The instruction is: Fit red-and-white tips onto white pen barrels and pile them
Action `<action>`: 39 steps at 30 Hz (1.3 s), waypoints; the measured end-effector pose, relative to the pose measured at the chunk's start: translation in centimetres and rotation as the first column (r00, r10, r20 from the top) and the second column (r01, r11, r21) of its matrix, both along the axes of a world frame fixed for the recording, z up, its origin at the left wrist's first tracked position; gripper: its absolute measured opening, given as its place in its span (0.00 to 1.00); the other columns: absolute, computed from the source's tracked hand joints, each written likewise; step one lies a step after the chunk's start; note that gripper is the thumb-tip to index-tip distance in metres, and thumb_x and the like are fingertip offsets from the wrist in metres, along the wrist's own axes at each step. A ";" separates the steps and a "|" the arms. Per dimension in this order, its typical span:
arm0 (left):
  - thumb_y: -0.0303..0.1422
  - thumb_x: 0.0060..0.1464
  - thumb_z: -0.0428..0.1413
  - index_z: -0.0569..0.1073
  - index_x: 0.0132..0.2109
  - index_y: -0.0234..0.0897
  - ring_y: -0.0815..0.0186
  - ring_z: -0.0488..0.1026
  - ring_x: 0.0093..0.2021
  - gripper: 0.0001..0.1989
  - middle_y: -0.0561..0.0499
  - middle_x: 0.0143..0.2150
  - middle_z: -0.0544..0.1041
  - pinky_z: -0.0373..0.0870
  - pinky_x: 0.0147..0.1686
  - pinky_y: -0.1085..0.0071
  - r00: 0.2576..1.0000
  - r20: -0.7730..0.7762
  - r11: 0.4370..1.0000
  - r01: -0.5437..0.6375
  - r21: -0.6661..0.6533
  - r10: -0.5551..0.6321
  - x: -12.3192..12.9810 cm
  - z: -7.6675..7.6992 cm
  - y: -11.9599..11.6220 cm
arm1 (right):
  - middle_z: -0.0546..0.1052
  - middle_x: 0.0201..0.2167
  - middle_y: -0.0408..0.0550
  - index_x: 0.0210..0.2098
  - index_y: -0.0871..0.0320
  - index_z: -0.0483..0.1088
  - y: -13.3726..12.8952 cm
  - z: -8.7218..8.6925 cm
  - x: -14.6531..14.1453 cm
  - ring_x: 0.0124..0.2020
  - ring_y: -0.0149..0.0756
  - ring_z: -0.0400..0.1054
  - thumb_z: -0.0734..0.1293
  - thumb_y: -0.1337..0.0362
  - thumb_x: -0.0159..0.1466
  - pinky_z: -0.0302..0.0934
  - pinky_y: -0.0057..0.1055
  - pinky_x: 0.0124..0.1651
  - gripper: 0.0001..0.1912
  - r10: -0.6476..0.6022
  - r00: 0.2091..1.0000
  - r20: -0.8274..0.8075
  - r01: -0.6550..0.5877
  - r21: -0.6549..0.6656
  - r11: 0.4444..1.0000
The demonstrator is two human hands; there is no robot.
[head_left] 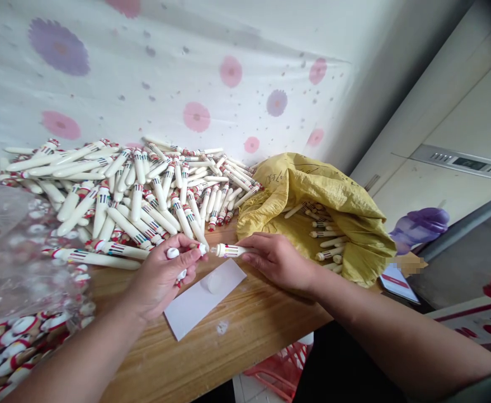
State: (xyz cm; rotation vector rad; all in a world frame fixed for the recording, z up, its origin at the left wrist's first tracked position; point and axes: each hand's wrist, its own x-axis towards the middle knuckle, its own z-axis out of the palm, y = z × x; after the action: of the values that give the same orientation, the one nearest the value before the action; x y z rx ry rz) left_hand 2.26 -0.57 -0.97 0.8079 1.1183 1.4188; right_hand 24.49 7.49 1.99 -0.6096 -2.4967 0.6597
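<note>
My left hand (172, 271) is closed around several small white-and-red pen toppers (173, 253), one of them pinched between thumb and finger at the front. My right hand (277, 258) grips a white multicolour pen (229, 251) with coloured sliders, its clear tip pointing left. The pinched topper and the pen's tip face each other with a narrow gap between them. Below the hands lies a white card (195, 310) with a round, pale patch (216, 281) on it.
Many pens with red-and-white tops (136, 201) are heaped behind. A yellow woven sack (312, 173) at right holds more pens. Clear plastic with loose toppers (23, 330) fills the left side. A phone (399, 281) and a purple object (419, 226) lie right of the wooden table (178, 364).
</note>
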 end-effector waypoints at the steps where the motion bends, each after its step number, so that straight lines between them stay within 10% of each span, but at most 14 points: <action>1: 0.38 0.37 0.70 0.69 0.30 0.34 0.78 0.60 0.17 0.20 0.51 0.25 0.76 0.53 0.16 0.80 1.000 0.007 1.000 0.000 0.003 0.000 0.1 0.1 -0.1 | 0.78 0.38 0.51 0.45 0.61 0.73 -0.1 0.1 -0.1 0.36 0.34 0.71 0.62 0.63 0.67 0.63 0.29 0.39 0.12 -0.001 1.000 0.013 0.001 0.018 1.000; 16: 0.40 0.36 0.70 0.69 0.23 0.34 0.76 0.61 0.17 0.19 0.55 0.18 0.71 0.57 0.17 0.79 0.995 -0.047 0.993 0.094 0.077 -0.091 0.9 0.2 -0.7 | 0.75 0.32 0.49 0.42 0.60 0.74 -1.2 1.1 -0.7 0.29 0.31 0.68 0.60 0.62 0.69 0.53 0.28 0.29 0.13 -0.027 0.976 0.215 -0.058 0.382 0.922; 22: 0.42 0.36 0.69 0.66 0.24 0.35 0.75 0.61 0.17 0.21 0.56 0.18 0.69 0.56 0.16 0.78 0.997 -0.053 0.996 0.054 0.064 -0.050 1.3 0.0 -0.4 | 0.76 0.33 0.50 0.43 0.61 0.74 0.3 0.7 -1.0 0.30 0.32 0.67 0.60 0.62 0.68 0.56 0.28 0.31 0.14 0.041 0.976 0.216 -0.111 0.324 0.939; 26: 0.45 0.39 0.67 0.69 0.33 0.36 0.74 0.60 0.16 0.21 0.58 0.18 0.68 0.53 0.14 0.79 0.985 -0.038 0.984 -0.168 0.058 0.170 0.1 -0.5 0.9 | 0.78 0.35 0.49 0.44 0.61 0.75 4.6 4.3 -5.2 0.33 0.33 0.70 0.64 0.64 0.66 0.61 0.28 0.38 0.11 0.205 0.890 0.407 -0.278 0.127 0.952; 29: 0.44 0.37 0.67 0.69 0.37 0.37 0.74 0.58 0.17 0.23 0.60 0.19 0.66 0.51 0.14 0.80 0.893 0.052 0.891 -0.451 0.059 0.448 -1.7 -0.5 1.5 | 0.78 0.40 0.57 0.50 0.66 0.72 8.4 9.5 -10.5 0.40 0.40 0.72 0.59 0.59 0.69 0.65 0.37 0.45 0.19 -0.039 0.923 0.383 -0.059 0.241 0.969; 32: 0.40 0.39 0.67 0.69 0.35 0.36 0.75 0.58 0.19 0.20 0.60 0.20 0.65 0.52 0.16 0.80 0.900 0.044 0.898 -0.436 0.056 0.434 -2.7 0.0 1.4 | 0.58 0.65 0.62 0.66 0.63 0.54 12.4 14.1 -12.3 0.63 0.50 0.56 0.63 0.53 0.66 0.54 0.47 0.63 0.34 -0.213 0.969 0.123 0.141 0.432 0.891; 34: 0.39 0.41 0.66 0.68 0.34 0.36 0.76 0.57 0.19 0.18 0.60 0.20 0.65 0.53 0.17 0.80 0.923 0.010 0.921 -0.384 0.065 0.384 -2.6 0.4 1.0 | 0.51 0.69 0.59 0.69 0.59 0.48 15.2 15.3 -9.7 0.68 0.55 0.46 0.71 0.48 0.57 0.45 0.52 0.67 0.48 -0.259 0.934 0.247 0.133 0.432 0.892; 37: 0.40 0.41 0.65 0.68 0.33 0.35 0.75 0.57 0.19 0.17 0.59 0.21 0.65 0.52 0.17 0.79 0.926 -0.068 0.927 -0.368 0.067 0.372 -2.0 0.6 0.7 | 0.51 0.69 0.61 0.69 0.59 0.47 19.0 14.3 -1.6 0.69 0.60 0.42 0.80 0.52 0.42 0.39 0.56 0.68 0.62 -0.517 0.697 0.497 0.355 0.387 0.851; 39: 0.42 0.43 0.64 0.69 0.32 0.36 0.74 0.58 0.19 0.17 0.58 0.21 0.66 0.53 0.17 0.78 0.917 -0.167 0.932 -0.354 0.074 0.362 -1.6 0.5 0.6 | 0.51 0.68 0.68 0.68 0.64 0.49 20.8 12.3 4.4 0.68 0.63 0.43 0.78 0.51 0.46 0.39 0.61 0.65 0.59 -0.808 0.417 0.416 0.702 0.417 0.577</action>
State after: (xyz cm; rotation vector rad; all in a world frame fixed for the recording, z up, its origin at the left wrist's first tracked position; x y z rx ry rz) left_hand 0.63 0.04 -0.50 0.7995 1.4337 1.7028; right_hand 28.85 28.26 14.29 -1.9622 -2.2910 -0.1658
